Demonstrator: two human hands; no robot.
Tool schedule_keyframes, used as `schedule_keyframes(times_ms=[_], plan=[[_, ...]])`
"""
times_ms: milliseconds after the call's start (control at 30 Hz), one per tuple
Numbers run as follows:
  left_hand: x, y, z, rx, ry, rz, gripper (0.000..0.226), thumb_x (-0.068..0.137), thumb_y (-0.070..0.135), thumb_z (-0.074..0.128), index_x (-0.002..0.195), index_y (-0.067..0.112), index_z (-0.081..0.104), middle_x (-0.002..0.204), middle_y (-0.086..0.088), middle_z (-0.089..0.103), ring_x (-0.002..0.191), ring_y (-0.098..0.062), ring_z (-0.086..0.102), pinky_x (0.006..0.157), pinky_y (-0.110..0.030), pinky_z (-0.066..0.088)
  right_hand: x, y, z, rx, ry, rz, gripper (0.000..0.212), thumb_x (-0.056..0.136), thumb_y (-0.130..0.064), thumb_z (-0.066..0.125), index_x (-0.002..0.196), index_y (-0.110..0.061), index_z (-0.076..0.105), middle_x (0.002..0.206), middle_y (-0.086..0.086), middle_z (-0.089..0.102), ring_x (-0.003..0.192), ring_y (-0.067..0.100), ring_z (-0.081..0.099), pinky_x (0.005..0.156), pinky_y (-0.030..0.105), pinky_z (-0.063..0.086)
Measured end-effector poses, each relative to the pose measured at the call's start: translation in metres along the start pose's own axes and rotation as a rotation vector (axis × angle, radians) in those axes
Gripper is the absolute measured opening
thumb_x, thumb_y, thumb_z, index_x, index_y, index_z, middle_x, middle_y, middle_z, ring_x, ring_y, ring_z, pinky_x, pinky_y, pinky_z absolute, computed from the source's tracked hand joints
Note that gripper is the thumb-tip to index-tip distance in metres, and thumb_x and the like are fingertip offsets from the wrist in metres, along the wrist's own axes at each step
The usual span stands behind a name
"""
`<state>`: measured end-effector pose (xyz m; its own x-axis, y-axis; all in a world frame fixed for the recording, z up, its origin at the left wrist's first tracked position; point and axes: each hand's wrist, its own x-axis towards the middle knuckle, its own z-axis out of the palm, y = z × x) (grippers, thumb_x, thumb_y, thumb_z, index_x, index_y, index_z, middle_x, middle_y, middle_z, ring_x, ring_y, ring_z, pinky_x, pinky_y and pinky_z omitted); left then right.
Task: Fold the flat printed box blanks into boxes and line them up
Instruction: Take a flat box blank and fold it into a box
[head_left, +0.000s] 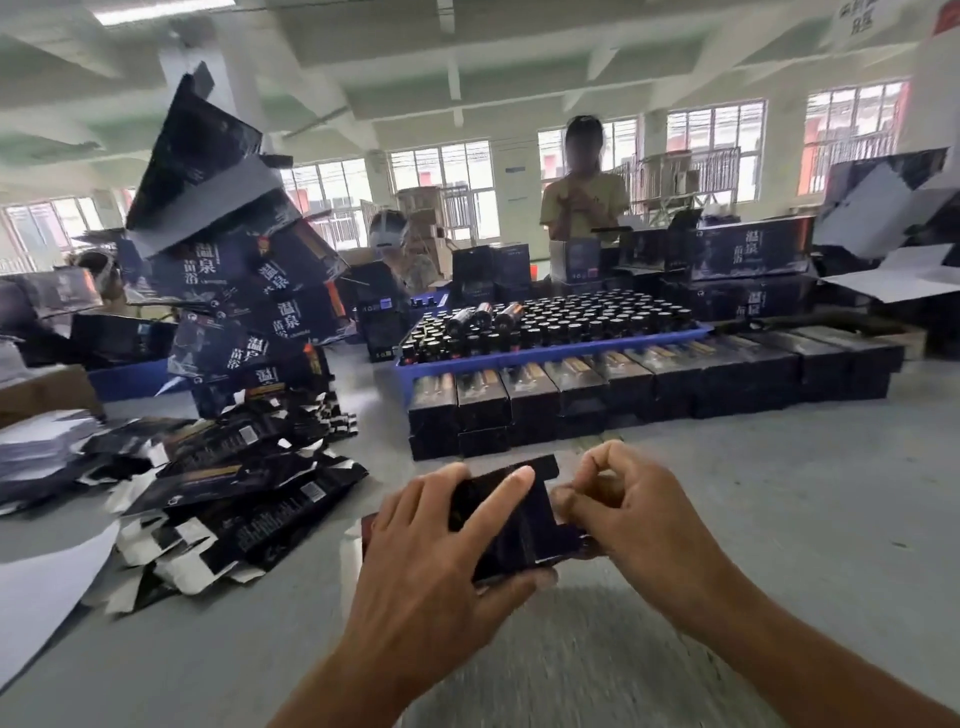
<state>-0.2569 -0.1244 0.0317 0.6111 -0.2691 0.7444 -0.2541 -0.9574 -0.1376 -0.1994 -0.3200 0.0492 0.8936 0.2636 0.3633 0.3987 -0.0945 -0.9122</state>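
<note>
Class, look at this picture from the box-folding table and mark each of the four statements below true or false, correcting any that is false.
1. Both hands hold one dark box. True: the left hand grips the box and the right hand pinches its end.
2. The flat blanks lie to the right of the hands. False: the blanks lie to the left.
3. The blue tray holds bottles. True: the tray is full of bottles.
4. The finished boxes stand behind the tray. False: the row is in front.

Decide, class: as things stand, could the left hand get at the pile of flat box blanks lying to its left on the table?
Probably yes, once freed: the left hand grips the dark box, but only bare table separates it from the blanks.
</note>
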Motion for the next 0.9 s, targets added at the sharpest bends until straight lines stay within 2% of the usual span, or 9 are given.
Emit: schedule_keyframes(times_ms=[133, 200, 300, 400, 567, 700, 767, 833, 900], plan=[[-0.002, -0.002, -0.003, -0.003, 0.005, 0.061, 0.066, 0.088, 0.07, 0.048, 0.144, 0.037, 0.042, 0.133, -0.007, 0.05, 0.114, -0.025, 0.051, 0.09, -0.043, 0.045, -0.006, -0.003, 0.005, -0.047, -0.088, -0.076, 0.029, 0.095, -0.018, 0.066, 0.099, -0.046, 0.06, 0.091, -0.03, 0.071, 0.082, 0.0, 0.072, 0.058, 0.018, 0.057], [-0.004, -0.003, -0.005, -0.014, -0.008, 0.059, 0.064, 0.088, 0.068, 0.05, 0.143, 0.038, 0.044, 0.134, -0.008, 0.05, 0.115, -0.025, 0.05, 0.09, -0.046, 0.046, -0.008, -0.006, 0.005, -0.035, -0.129, -0.091, 0.039, 0.097, -0.02, 0.064, 0.11, -0.056, 0.055, 0.094, -0.029, 0.071, 0.083, 0.001, 0.073, 0.059, 0.019, 0.057], [-0.004, -0.003, -0.007, -0.086, -0.023, 0.017, 0.062, 0.087, 0.066, 0.054, 0.141, 0.037, 0.045, 0.136, -0.008, 0.05, 0.118, -0.026, 0.052, 0.091, -0.051, 0.05, -0.009, -0.008, 0.004, -0.041, -0.129, -0.117, 0.043, 0.098, -0.019, 0.063, 0.124, -0.052, 0.055, 0.099, -0.012, 0.075, 0.084, 0.007, 0.074, 0.06, 0.022, 0.058], [-0.002, -0.001, -0.01, -0.151, -0.029, -0.011, 0.06, 0.085, 0.062, 0.058, 0.139, 0.038, 0.048, 0.138, -0.005, 0.047, 0.12, -0.024, 0.05, 0.092, -0.051, 0.05, -0.009, -0.007, 0.003, -0.084, -0.101, -0.145, 0.043, 0.1, -0.015, 0.06, 0.126, -0.049, 0.056, 0.102, -0.007, 0.074, 0.083, 0.008, 0.073, 0.061, 0.024, 0.059], [0.003, -0.003, -0.015, -0.167, -0.022, -0.006, 0.055, 0.084, 0.056, 0.062, 0.134, 0.036, 0.053, 0.141, -0.005, 0.05, 0.123, -0.027, 0.052, 0.096, -0.049, 0.049, -0.011, -0.008, 0.003, -0.174, -0.05, -0.248, 0.048, 0.1, -0.018, 0.058, 0.126, -0.058, 0.051, 0.1, -0.013, 0.072, 0.082, 0.006, 0.071, 0.063, 0.025, 0.06], [0.002, -0.005, -0.017, -0.189, -0.024, -0.016, 0.053, 0.083, 0.057, 0.062, 0.131, 0.036, 0.054, 0.142, -0.004, 0.05, 0.123, -0.026, 0.054, 0.092, -0.046, 0.051, -0.013, -0.005, 0.008, -0.267, 0.008, -0.299, 0.051, 0.1, -0.024, 0.059, 0.136, -0.053, 0.037, 0.1, -0.021, 0.067, 0.087, -0.008, 0.066, 0.065, 0.014, 0.056], [0.0, -0.007, -0.017, -0.208, -0.016, -0.012, 0.053, 0.082, 0.053, 0.069, 0.13, 0.036, 0.055, 0.144, -0.003, 0.05, 0.123, -0.026, 0.054, 0.089, -0.045, 0.053, -0.015, -0.004, 0.011, -0.255, 0.019, -0.287, 0.055, 0.099, -0.026, 0.06, 0.137, -0.055, 0.032, 0.092, -0.033, 0.064, 0.09, -0.012, 0.064, 0.066, 0.01, 0.054], [-0.002, -0.009, -0.016, -0.212, -0.02, -0.013, 0.06, 0.077, 0.043, 0.083, 0.129, 0.035, 0.055, 0.145, -0.004, 0.049, 0.123, -0.027, 0.055, 0.088, -0.048, 0.054, -0.017, -0.004, 0.012, -0.292, 0.004, -0.313, 0.053, 0.1, -0.025, 0.059, 0.14, -0.052, 0.036, 0.089, -0.037, 0.063, 0.088, -0.01, 0.065, 0.066, 0.009, 0.053], [-0.005, -0.01, -0.016, -0.217, -0.034, -0.023, 0.068, 0.07, 0.034, 0.089, 0.128, 0.036, 0.054, 0.145, -0.004, 0.049, 0.124, -0.029, 0.055, 0.088, -0.049, 0.054, -0.018, -0.005, 0.013, -0.363, -0.008, -0.355, 0.041, 0.101, -0.022, 0.058, 0.136, -0.042, 0.051, 0.093, -0.029, 0.064, 0.083, -0.006, 0.067, 0.066, 0.008, 0.05]])
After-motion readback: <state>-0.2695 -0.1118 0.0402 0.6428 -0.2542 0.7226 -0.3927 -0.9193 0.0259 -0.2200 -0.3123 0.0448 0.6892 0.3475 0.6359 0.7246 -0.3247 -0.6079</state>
